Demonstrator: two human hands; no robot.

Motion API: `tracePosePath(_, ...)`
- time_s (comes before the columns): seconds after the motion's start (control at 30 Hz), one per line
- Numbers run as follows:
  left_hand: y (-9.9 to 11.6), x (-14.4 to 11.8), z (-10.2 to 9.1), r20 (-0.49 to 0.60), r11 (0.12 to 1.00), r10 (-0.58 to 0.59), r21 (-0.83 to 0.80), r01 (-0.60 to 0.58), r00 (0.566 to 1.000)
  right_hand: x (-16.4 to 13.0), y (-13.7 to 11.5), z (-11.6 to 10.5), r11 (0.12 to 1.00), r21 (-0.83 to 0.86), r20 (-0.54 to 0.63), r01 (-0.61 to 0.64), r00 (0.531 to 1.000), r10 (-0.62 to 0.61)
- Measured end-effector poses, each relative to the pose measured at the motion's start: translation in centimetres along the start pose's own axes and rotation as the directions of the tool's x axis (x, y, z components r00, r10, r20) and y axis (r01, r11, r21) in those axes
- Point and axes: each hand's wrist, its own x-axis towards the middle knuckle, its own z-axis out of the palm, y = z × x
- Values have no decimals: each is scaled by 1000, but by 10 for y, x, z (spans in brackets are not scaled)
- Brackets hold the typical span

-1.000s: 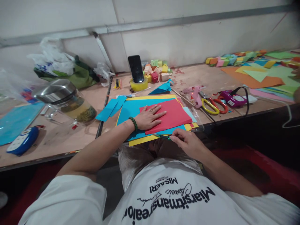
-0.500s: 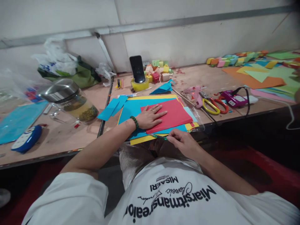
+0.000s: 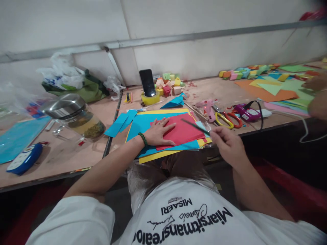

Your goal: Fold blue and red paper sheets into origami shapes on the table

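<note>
Even, soft indoor light; faint shadows; edges bowed by wide lens; slight motion blur.

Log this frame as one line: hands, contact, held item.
left hand: flat on red sheet | right hand: pinching thin dark stick, tip over sheet

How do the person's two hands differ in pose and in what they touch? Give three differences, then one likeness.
The left hand lies flat, palm down; the right hand is raised and curled. The left presses the red sheet; the right pinches a thin dark tool. The left wrist wears a green bead bracelet; the right wrist is bare. Both are bare hands over the paper stack.
</note>
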Motion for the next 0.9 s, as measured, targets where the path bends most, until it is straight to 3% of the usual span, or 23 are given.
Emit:
tracePosePath(0.03, 0, 0, -1, -17, 999, -38, 14, 39, 999, 10, 12, -3, 996, -91, -114, -13, 994, 2)
tracePosePath(0.1, 0, 0, -2, -42, 993, -111, 39, 113, 993, 28, 33, -4, 979, -203, -186, -25, 983, -14)
tracePosePath(0.33, -12, 4, -11, -99, 977, -208, 22, 212, 973, 49, 68, 20, 901, -425, -56, 90, 991, -125)
tracePosePath(0.5, -27, 0, -12, -182, 889, -448, 8, 457, 875, 44, 80, 28, 886, -418, -92, 201, 961, -261)
tracePosePath(0.73, -67, -2, -20, -231, 872, -479, -234, 429, 847, 40, 87, 29, 883, -409, -135, 231, 942, -309)
tracePosePath(0.9, -80, -5, -21, -302, 831, -503, -428, 356, 810, 37, 83, 30, 882, -413, -121, 225, 947, -298)
